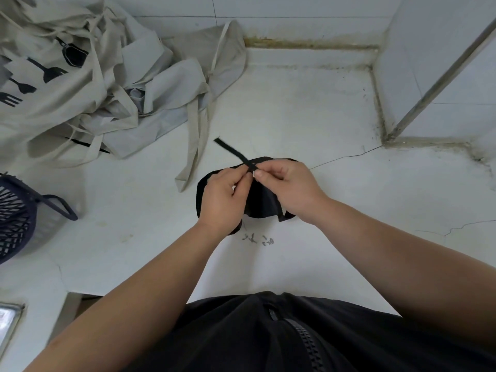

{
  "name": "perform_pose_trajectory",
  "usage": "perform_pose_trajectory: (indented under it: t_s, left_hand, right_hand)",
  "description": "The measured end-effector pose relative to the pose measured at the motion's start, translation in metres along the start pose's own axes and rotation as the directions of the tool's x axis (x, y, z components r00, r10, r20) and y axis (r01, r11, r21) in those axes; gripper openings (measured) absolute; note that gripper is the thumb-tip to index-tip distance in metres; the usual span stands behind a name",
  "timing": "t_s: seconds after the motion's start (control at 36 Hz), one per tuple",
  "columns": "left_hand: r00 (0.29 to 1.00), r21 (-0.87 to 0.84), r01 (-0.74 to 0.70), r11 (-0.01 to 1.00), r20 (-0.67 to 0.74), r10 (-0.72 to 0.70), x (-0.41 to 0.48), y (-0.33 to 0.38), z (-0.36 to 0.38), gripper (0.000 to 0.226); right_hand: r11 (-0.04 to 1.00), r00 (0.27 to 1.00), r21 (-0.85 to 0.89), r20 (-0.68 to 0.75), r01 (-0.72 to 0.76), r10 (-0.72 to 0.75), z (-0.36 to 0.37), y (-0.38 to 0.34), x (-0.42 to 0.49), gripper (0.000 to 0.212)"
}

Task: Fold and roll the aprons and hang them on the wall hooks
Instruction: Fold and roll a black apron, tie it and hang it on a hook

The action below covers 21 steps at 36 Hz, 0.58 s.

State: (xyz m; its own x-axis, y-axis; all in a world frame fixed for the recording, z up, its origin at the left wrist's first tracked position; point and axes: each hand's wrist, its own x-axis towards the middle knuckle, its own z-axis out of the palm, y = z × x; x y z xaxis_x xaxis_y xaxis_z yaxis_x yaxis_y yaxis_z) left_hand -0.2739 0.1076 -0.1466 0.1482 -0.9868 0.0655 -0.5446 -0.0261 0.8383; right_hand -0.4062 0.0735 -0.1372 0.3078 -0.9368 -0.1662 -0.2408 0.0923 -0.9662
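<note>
Both hands, left hand (224, 196) & right hand (287, 187), are pinching the black strap (233, 154) over the rolled black apron (261, 201) mid-counter (308, 108). Scrawl (259, 239) near it: unreadable. Beige aprons (80, 84) showing utensil prints, cut off left.

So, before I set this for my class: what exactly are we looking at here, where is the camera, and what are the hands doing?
There is no machine here. A person wears a camera on the head, looking down at their own bare arms. The left hand and right hand together pinch a narrow black fabric strap over a bundled black cloth apron, which sits on a white, cracked stone counter. At the upper left lies a heap of crumpled beige aprons with black utensil prints. A dark blue plastic lattice basket stands at the left edge.
</note>
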Motion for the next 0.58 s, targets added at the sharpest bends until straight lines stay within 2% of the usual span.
perform_pose_trajectory:
  t_s: [0.08, 0.17, 0.28, 0.39, 0.44, 0.58]
  left_hand:
    - [0.999, -0.148, 0.034, 0.988, 0.035, -0.029, -0.001, 0.003, -0.002, 0.022]
    - [0.992, -0.224, 0.081, 0.971, 0.114, -0.057, -0.003, 0.005, -0.004, 0.022]
    - [0.970, -0.309, 0.228, 0.923, 0.152, -0.189, -0.003, 0.007, -0.005, 0.027]
    - [0.939, -0.420, 0.343, 0.840, 0.148, -0.309, -0.003, 0.002, -0.003, 0.047]
    - [0.924, -0.455, 0.380, 0.805, 0.156, -0.348, -0.001, 0.002, -0.004, 0.037]
    - [0.926, -0.474, 0.378, 0.795, 0.190, -0.327, 0.001, -0.004, -0.007, 0.028]
  right_hand:
    - [0.999, 1.000, -0.044, 0.031, -0.002, 0.004, 0.000, 0.001, -0.001, 0.016]
    - [0.999, 1.000, -0.030, -0.005, -0.030, 0.030, -0.001, 0.003, -0.002, 0.014]
    - [0.998, 0.999, -0.041, -0.003, -0.049, 0.049, -0.002, 0.001, -0.002, 0.013]
    - [0.995, 0.999, -0.090, 0.018, -0.048, 0.050, 0.000, -0.003, -0.003, 0.015]
    - [0.994, 0.994, -0.053, 0.027, -0.100, 0.102, 0.000, -0.004, -0.001, 0.010]
    - [0.979, 0.975, -0.045, 0.092, -0.200, 0.203, -0.005, -0.003, 0.005, 0.022]
